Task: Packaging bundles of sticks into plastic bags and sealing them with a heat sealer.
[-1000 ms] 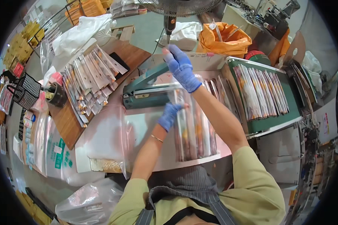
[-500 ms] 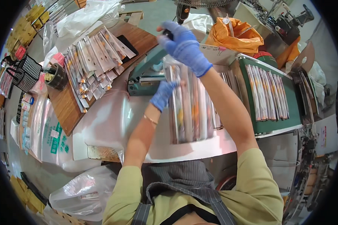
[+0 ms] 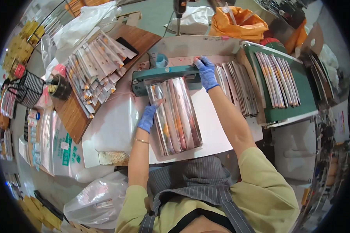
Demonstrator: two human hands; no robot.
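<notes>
A green heat sealer (image 3: 165,74) lies across the white table (image 3: 112,124) with its arm lowered. A clear plastic bag of several long colourful packets (image 3: 177,112) has its far end under the sealer arm. My right hand (image 3: 206,72), in a blue glove, presses on the right end of the sealer arm. The blue-gloved fingers of my left hand (image 3: 147,117) rest on the bag's left edge and hold it flat against the table.
Loose long packets are heaped on a wooden board (image 3: 95,64) at the left. More sealed bags (image 3: 237,87) lie right of the sealer, and others on a green tray (image 3: 278,79). An orange bag (image 3: 239,21) sits at the back, plastic sacks (image 3: 99,200) by my left.
My right hand has come down with the sealer arm, which was raised before and now clamps the bag's end. My left hand has stayed on the bag.
</notes>
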